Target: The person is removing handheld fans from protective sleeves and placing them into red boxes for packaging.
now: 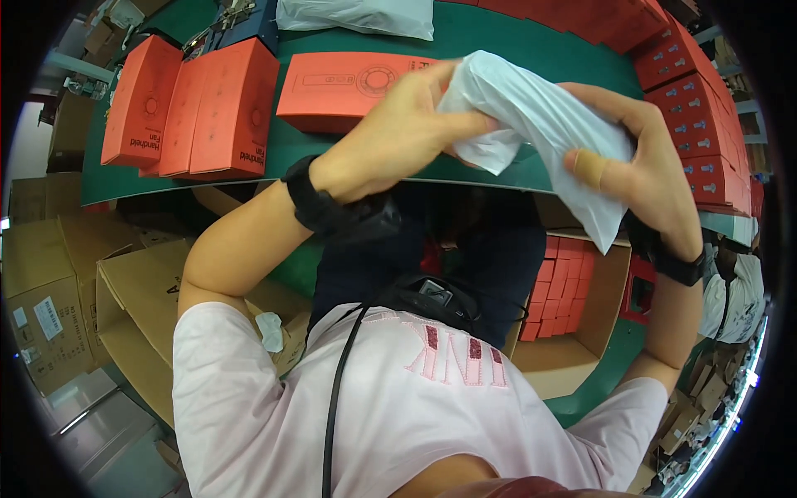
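Green worktop (481, 33), red boxes stacked (693, 108) down its right side, upright red boxes (224, 116) on the left near the front edge. White plastic bag (540, 108) is up in the air between my hands, over that edge, one corner trailing toward my lap.

Grip: left hand (407, 124) pinches the left end, thumb in front, fingers behind. Right hand (623, 158) has the other side, taped thumb pressed on the front, fingers curled over the back. Contents hidden; can't tell which end is open, or if it's sealed.

Risks, my read:
- Thin slick film, so one thumb easing off could let it slip. It'd likely miss the table and land in my lap or the open carton (556, 373) below.
- If the low end is open, anything inside could slide out.
- Pulling my hands apart could split the film.
- Left wrist overlaps the lying red box (332, 83) in view; can't tell if they touch. A wide swing could shove it.
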`<state>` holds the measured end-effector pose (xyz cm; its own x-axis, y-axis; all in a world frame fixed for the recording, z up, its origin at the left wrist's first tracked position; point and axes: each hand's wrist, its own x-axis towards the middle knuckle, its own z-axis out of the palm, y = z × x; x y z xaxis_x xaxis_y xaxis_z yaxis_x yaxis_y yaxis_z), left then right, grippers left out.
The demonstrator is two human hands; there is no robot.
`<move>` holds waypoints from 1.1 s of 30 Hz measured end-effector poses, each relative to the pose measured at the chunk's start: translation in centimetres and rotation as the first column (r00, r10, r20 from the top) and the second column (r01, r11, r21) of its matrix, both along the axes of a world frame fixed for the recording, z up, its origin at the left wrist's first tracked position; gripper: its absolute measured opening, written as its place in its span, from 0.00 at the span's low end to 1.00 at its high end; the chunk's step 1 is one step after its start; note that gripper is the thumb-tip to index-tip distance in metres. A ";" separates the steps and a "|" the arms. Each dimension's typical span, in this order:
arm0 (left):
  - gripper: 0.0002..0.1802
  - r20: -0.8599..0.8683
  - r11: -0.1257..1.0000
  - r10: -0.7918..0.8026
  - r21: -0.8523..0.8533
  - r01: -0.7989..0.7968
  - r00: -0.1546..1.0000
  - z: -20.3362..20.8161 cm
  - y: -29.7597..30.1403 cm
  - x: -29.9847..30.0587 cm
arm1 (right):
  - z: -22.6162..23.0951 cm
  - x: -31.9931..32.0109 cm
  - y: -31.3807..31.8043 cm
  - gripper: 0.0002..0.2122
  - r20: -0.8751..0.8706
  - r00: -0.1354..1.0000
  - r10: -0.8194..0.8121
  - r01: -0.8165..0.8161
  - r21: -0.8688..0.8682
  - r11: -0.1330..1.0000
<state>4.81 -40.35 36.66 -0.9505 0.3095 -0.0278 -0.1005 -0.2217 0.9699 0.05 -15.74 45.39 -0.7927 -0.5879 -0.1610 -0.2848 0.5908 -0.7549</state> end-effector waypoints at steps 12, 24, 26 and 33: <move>0.46 -0.634 0.426 -0.358 -0.764 -0.484 0.685 2.0 -6.1 1.5 | -1.7 -5.5 -1.8 0.28 -0.376 0.814 0.444 -0.314 0.359 0.879; 0.52 -0.504 0.251 -0.300 -0.861 -0.443 0.810 -3.3 -8.6 0.4 | -11.5 -4.6 -5.9 0.47 -0.643 0.658 0.392 -0.317 0.237 0.919; 0.52 -0.510 0.250 -0.299 -0.857 -0.450 0.806 -3.4 -8.6 0.6 | -12.0 -3.9 -6.6 0.50 -0.645 0.637 0.422 -0.290 0.308 0.906; 0.51 -0.559 0.273 -0.290 -0.826 -0.493 0.777 -3.6 -9.1 0.4 | -10.4 -2.8 -0.9 0.53 -0.462 0.881 0.100 -0.013 0.188 0.982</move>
